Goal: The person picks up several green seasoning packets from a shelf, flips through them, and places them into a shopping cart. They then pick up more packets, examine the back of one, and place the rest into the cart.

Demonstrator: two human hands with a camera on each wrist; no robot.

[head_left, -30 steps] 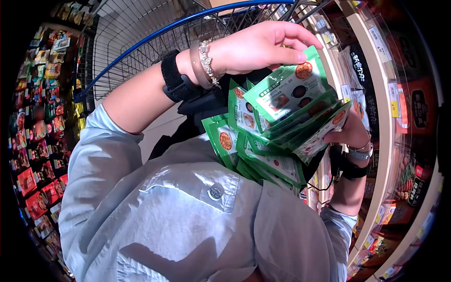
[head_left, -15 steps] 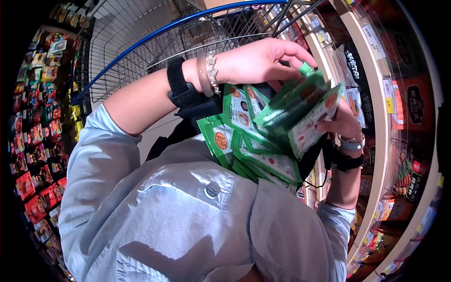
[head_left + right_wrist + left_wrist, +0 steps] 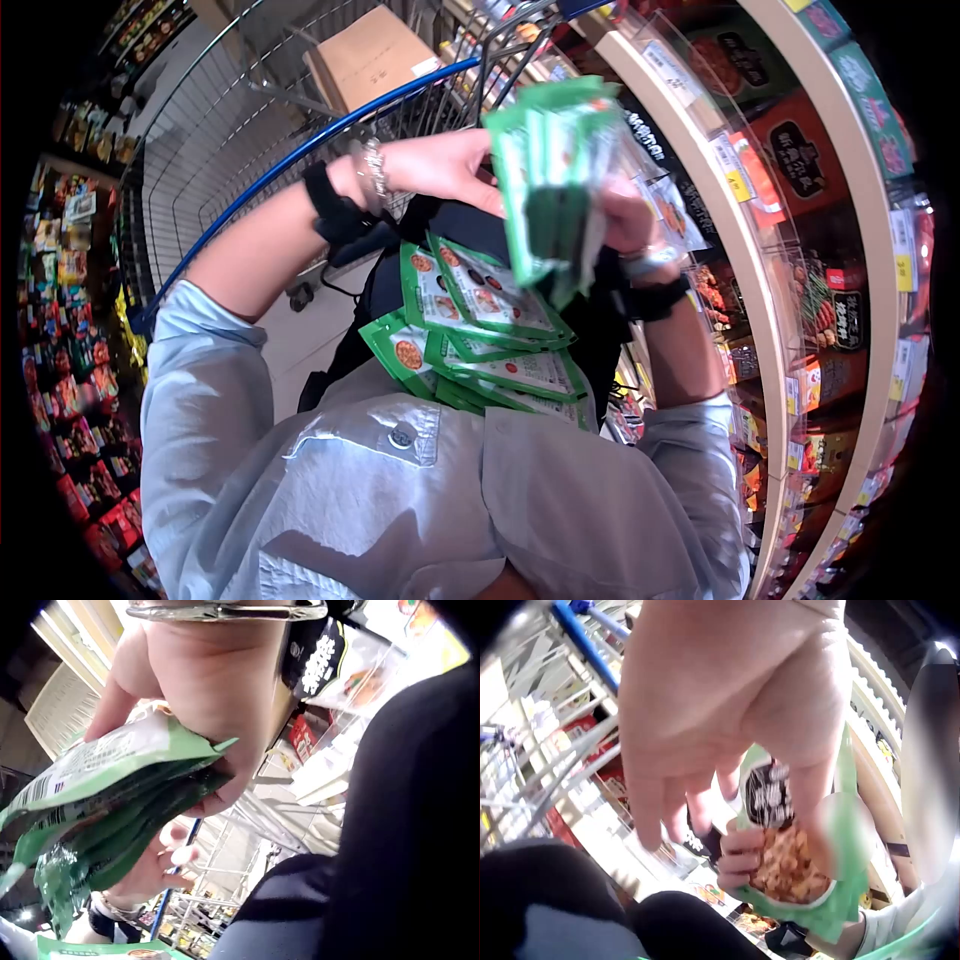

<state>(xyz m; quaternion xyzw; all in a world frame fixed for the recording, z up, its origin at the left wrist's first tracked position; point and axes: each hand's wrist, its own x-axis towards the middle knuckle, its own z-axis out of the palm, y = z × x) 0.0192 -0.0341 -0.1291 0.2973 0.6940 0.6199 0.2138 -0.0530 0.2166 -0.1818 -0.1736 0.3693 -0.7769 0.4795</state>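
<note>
My right hand [image 3: 630, 215] grips a stack of green-and-white food packets [image 3: 545, 170], raised upright and slightly blurred in the head view. In the right wrist view their layered edges fan out below the palm, and a barcode shows on the outer packet [image 3: 112, 761]. Close beside the stack is my left hand [image 3: 440, 168], its fingers loosely extended with nothing held. From the left wrist, its thumb overlaps the front packet [image 3: 791, 866], which shows a picture of brown food. More green packets [image 3: 490, 290] lie spread over my lap, against the shirt.
A wire shopping cart with a blue handle [image 3: 310, 165] stands ahead, a cardboard box [image 3: 375, 60] beyond its bar. Shelves with price tags [image 3: 735, 170] run close along the right. Racks of colourful packages [image 3: 75, 330] line the left.
The stack in my right hand has been lifted off the packets on my lap and turned upright. My left hand has let go of the packet edge. The view has swung rightward.
</note>
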